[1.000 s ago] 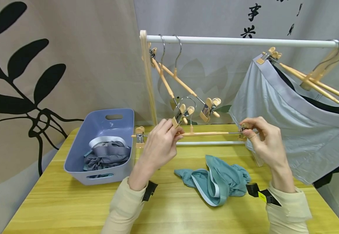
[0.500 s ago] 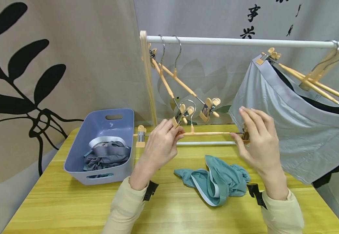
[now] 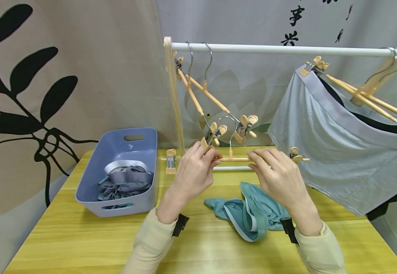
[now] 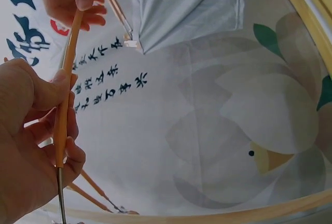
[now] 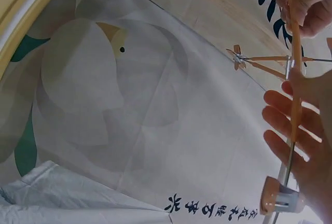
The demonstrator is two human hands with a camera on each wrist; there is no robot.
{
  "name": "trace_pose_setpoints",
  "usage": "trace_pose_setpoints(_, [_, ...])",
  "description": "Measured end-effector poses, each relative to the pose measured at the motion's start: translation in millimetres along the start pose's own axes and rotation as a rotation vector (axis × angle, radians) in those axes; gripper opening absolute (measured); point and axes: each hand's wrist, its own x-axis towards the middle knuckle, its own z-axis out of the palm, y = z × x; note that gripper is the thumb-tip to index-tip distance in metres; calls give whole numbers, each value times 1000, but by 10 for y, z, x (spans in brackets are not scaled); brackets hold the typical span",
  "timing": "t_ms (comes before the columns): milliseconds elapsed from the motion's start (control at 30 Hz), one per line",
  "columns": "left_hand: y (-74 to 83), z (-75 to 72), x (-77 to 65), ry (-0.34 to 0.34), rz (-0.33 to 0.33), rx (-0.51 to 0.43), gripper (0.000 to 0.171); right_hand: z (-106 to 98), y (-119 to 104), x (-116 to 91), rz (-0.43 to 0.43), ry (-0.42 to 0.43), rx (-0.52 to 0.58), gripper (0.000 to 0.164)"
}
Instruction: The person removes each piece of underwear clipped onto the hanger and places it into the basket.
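A clip hanger (image 3: 234, 159) is held level above the table, its metal hook pointing up. My left hand (image 3: 195, 173) pinches its wooden bar left of the hook; in the left wrist view the thumb (image 4: 59, 79) lies along the bar. My right hand (image 3: 280, 179) holds the bar just right of the hook, thumb in front and fingers behind in the right wrist view. The left clip (image 3: 170, 163) and right clip (image 3: 294, 155) stick out past the hands with no cloth in them. A crumpled teal garment with a waistband (image 3: 267, 209) lies below the right hand.
Behind the hands stands a rack with a white rail (image 3: 270, 48). Two bare clip hangers (image 3: 195, 97) hang at its left. Light grey shorts (image 3: 335, 140) hang at the right. A blue basket (image 3: 89, 179) with dark grey clothing (image 3: 126, 182) stands left on the wooden table (image 3: 219, 255).
My right hand has left the right clip and moved left along the bar to near the hook. The hanger has shifted slightly right; the left hand still holds it.
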Motion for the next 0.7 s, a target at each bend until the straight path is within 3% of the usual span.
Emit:
trace_pose_setpoints(300, [45,87,-14,17,5,13,5,15,81,-72,26,18,83,28])
trace_pose_setpoints(567, [184,232,-20,132,126,148,18,12,193,-129,47,59,62,29])
trace_pose_setpoints(633, [231,281,-33,112,145,130,20,-2,240,-147,65,72,40,28])
trace_pose_setpoints(700, [278,353,-64,31,142,84,18,-24,291,-168,92,74,22,25])
